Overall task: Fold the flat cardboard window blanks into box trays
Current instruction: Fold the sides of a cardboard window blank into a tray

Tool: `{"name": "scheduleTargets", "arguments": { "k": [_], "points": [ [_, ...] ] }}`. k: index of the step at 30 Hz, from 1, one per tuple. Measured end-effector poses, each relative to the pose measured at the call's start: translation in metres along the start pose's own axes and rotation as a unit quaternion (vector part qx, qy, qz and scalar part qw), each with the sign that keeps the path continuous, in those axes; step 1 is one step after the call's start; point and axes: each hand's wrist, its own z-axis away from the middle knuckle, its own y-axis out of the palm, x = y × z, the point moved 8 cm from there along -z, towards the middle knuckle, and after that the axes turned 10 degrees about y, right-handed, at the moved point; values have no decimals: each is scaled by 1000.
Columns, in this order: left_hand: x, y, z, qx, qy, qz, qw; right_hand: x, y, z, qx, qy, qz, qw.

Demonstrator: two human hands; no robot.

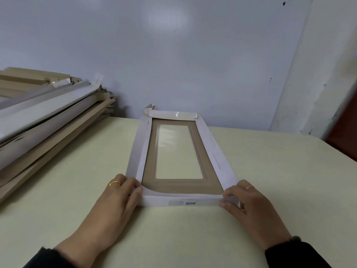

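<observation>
My left hand (117, 198) and right hand (249, 205) each pinch a near corner of one box tray (179, 203) mid-table (77, 190); one stack of blanks (44, 117) fills the far-left corner.

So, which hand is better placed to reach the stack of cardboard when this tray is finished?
The left hand, probably. The stack lies on the left side of the table; the right hand would have to cross over the tray.

head view | worn high | faces forward-down | close over table (77, 190)
</observation>
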Motion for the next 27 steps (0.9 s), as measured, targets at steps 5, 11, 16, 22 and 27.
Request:
{"name": "scheduleTargets", "arguments": {
  "k": [5,11,16,22,27],
  "points": [
    [1,8,-1,64,-13,-89,994,18,-11,1,-75,-78,131,985],
    [-33,4,-10,14,129,-269,954,45,-3,10,-101,-193,167,962],
    [-61,41,-11,52,216,-251,942,71,18,15,-30,-210,123,970],
    [-61,35,-10,26,207,-232,950,42,19,1,132,-122,-22,984],
    [-64,32,-9,11,209,-261,942,34,27,3,159,-157,72,972]
  ]
}}
